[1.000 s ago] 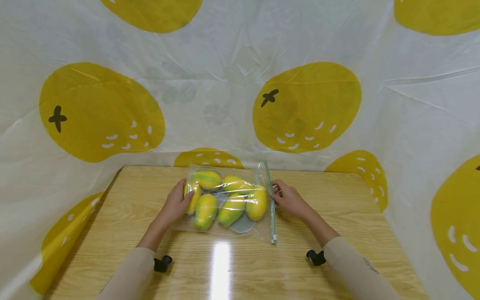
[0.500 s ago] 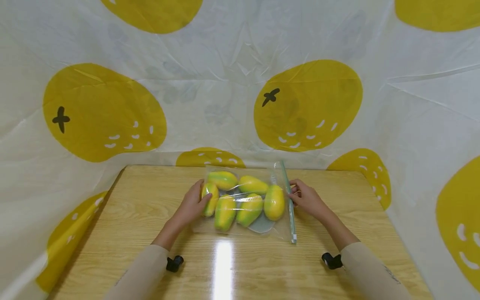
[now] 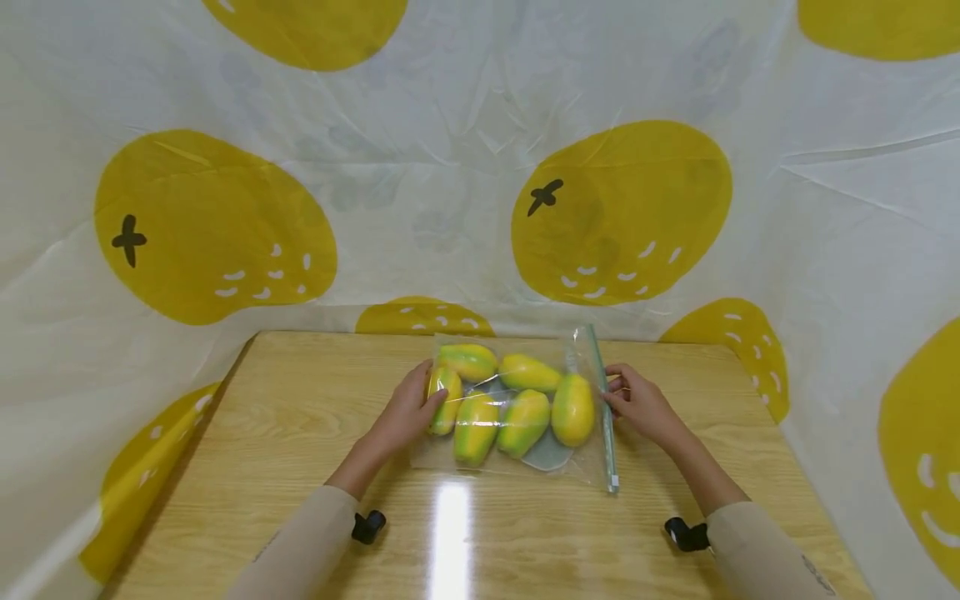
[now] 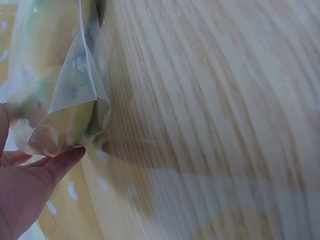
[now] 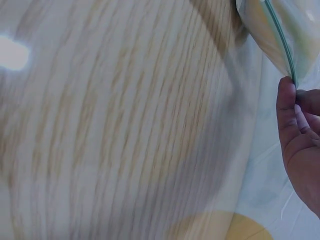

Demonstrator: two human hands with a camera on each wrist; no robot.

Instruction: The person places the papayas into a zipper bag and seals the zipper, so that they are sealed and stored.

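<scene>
A clear zip bag (image 3: pixel 581 354) lies lengthwise across the head view, with several yellow-green fruits (image 3: pixel 523 423) inside that look like mangoes. My left hand (image 3: pixel 405 408) grips its left end, thumb on top over one fruit. In the left wrist view, the folded bag corner (image 4: pixel 75 87) sits between thumb and fingers. At the other end, my right hand (image 3: pixel 641 404) pinches the green zip strip (image 3: pixel 606 417) between thumb and finger, as the right wrist view also shows. A white slider (image 3: pixel 614 481) sits at the strip's near end. A pale grey patch (image 3: pixel 547 454) shows through the bag.
The bag is over a wood-grain table (image 3: pixel 315 400), whose back edge runs just behind it. White cloth (image 3: pixel 427 192) printed with big yellow fruit hangs at the back and both sides. A bright light reflection (image 3: pixel 451 533) falls on the tabletop in front of the bag.
Both hands and the bag have shifted to the right together across the table. Each hand keeps its hold on its own end of the bag.
</scene>
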